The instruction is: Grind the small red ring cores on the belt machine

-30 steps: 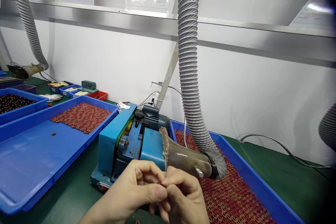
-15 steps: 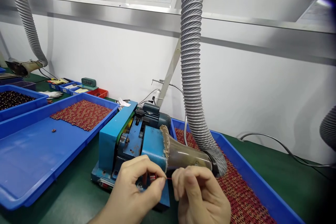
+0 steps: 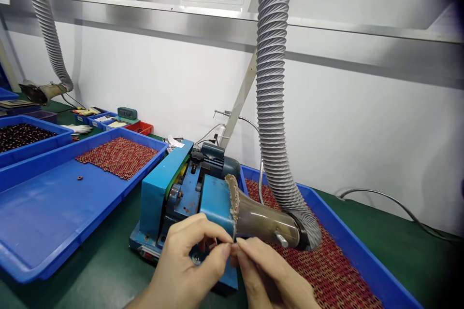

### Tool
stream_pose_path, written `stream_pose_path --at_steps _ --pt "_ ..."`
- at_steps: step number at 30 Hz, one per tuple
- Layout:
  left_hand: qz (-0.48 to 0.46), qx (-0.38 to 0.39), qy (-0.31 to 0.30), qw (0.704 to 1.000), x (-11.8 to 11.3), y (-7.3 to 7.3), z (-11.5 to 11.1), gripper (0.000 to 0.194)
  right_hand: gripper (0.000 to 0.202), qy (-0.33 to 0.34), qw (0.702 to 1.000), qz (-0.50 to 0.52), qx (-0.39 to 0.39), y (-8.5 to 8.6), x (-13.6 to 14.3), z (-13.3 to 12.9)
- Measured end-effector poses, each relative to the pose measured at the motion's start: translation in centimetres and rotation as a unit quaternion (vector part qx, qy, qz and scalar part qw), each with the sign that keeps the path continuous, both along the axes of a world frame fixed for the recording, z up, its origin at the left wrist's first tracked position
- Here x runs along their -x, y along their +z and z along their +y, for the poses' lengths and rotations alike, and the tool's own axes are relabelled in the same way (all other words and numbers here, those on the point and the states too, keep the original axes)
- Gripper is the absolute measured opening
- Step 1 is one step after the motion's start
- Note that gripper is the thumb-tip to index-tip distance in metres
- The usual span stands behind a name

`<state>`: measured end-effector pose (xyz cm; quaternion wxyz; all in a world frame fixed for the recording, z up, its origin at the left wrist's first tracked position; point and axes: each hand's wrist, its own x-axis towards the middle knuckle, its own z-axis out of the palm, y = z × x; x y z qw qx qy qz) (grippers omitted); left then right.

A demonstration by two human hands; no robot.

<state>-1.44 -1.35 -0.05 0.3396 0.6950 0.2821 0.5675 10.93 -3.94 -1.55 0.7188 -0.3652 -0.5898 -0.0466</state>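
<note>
Between the pinched fingertips of both hands, just in front of the blue machine (image 3: pixel 188 198), sits something tiny — too small to make out. The left hand (image 3: pixel 188 260) is narrowed, thumb to forefinger; the right hand (image 3: pixel 268 275) meets it tip to tip. A steady pinch close to the machine's face seems wise — fingers clear of moving parts. Right of the hands lies a blue tray (image 3: pixel 366 260) of red rings (image 3: pixel 326 275); above, the grey hose (image 3: pixel 271 106).
</note>
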Motion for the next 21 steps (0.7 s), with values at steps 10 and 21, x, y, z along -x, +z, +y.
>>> stream_pose_path --at_steps 10,21 --pt "0.028 -0.143 0.029 0.989 -0.3 0.1 0.4 0.016 0.030 -0.034 0.995 -0.086 -0.025 0.3 -0.2 0.1" --pt "0.057 -0.211 0.064 0.974 -0.1 0.3 0.3 0.017 0.012 0.125 0.990 0.021 0.065 0.3 -1.5 0.1"
